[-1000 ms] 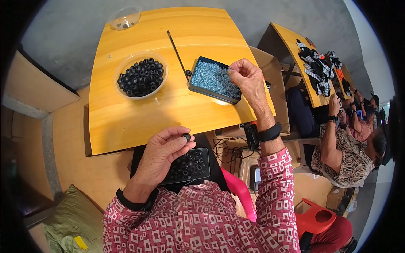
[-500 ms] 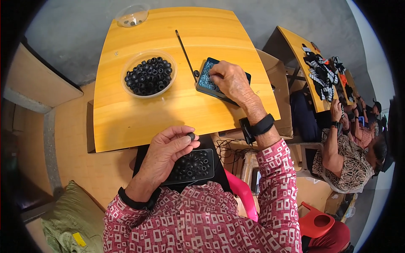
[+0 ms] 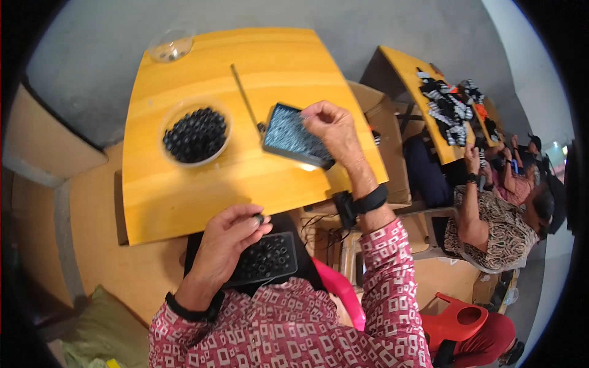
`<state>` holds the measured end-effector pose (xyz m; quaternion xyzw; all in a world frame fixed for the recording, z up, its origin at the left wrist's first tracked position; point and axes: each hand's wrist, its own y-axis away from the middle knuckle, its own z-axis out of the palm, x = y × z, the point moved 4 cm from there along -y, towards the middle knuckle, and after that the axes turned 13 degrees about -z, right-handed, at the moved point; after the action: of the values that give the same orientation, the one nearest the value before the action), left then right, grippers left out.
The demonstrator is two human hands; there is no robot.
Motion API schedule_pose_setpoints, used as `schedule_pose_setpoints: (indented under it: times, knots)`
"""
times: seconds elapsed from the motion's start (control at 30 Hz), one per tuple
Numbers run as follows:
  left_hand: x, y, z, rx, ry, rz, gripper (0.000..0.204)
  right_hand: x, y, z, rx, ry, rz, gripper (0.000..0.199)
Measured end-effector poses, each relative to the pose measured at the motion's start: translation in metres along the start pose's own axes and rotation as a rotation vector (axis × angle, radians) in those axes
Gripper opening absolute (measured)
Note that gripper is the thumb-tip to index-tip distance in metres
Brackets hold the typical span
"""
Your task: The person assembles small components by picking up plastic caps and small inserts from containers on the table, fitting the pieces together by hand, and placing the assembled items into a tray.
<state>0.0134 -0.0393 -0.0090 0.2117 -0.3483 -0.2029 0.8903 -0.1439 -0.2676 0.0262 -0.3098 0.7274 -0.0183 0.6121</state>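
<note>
Okay, my left hand (image 3: 230, 236) pinches a small black ring (image 3: 260, 218) above the lap tray (image 3: 270, 260); right hand (image 3: 328, 126) fingers close in the tilted parts tray (image 3: 288, 136), contents unclear. I'd worry it tips, spilling across the worktop (image 3: 184, 196).

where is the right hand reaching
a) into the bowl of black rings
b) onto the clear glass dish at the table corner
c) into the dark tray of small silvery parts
c: the right hand has its fingertips in the dark tray, apart from the bowl.
</note>
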Motion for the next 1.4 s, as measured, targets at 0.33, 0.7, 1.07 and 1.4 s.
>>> schedule_pose_setpoints:
  times: [0.33, 0.7, 1.07, 1.4]
  knots:
    - [0.013, -0.003, 0.005, 0.056, -0.042, 0.073, 0.022, -0.037, 0.024, 0.013, -0.044, -0.265, 0.086, 0.010]
    - [0.016, 0.003, 0.020, 0.012, -0.130, 0.237, 0.025, -0.107, 0.087, 0.058, -0.296, 0.317, -0.371, 0.008]
    - [0.015, 0.015, 0.022, -0.130, -0.093, 0.284, 0.024, -0.120, 0.101, 0.062, -0.124, 0.126, -0.275, 0.012]
    - [0.014, 0.017, 0.026, -0.144, 0.006, 0.267, 0.028, -0.145, 0.108, 0.066, -0.089, 0.377, -0.589, 0.017]
